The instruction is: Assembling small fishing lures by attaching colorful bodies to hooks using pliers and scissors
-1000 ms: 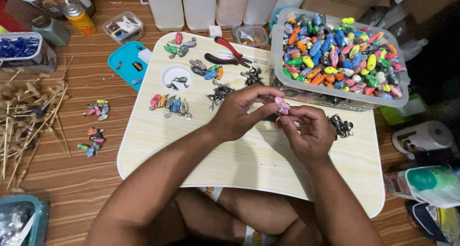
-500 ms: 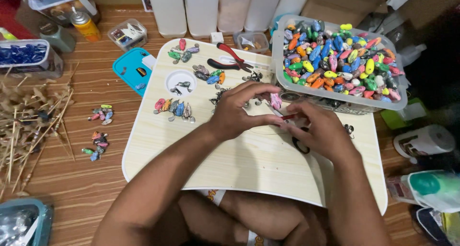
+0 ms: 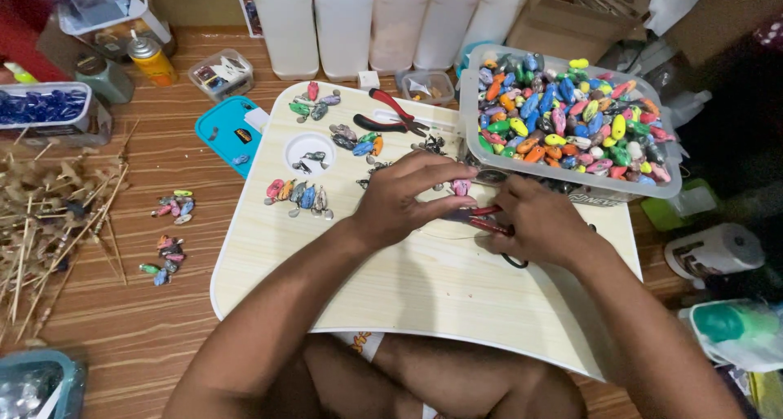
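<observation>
Wooden floorboards run under a pale lap counter (image 3: 424, 288) with rounded corners, which rests over the person's crossed legs. Both hands meet near its far edge. The left hand (image 3: 408, 199) has its grip closed on a small pink lure (image 3: 462, 187), pinched between thumb and fingertips. The right hand (image 3: 534, 223) is closed around red-handled pliers (image 3: 483, 220), whose jaws are hidden between the two hands, so where they bite cannot be made out. A dark loop under the right hand is too unclear to name.

Just beyond the hands stands a clear plastic tub (image 3: 571, 170) heaped with small many-coloured lures; its near wall hides some dark metal bits. A second pair of red pliers (image 3: 391, 113) lies on the counter, with small rows of painted lures (image 3: 298, 197) beside a round recess. Four white jugs (image 3: 391, 19), cut off at the top, line the back. On the floor left lie a teal lid (image 3: 228, 133), a box of blue pieces (image 3: 45, 109) and dry sticks (image 3: 49, 215).
</observation>
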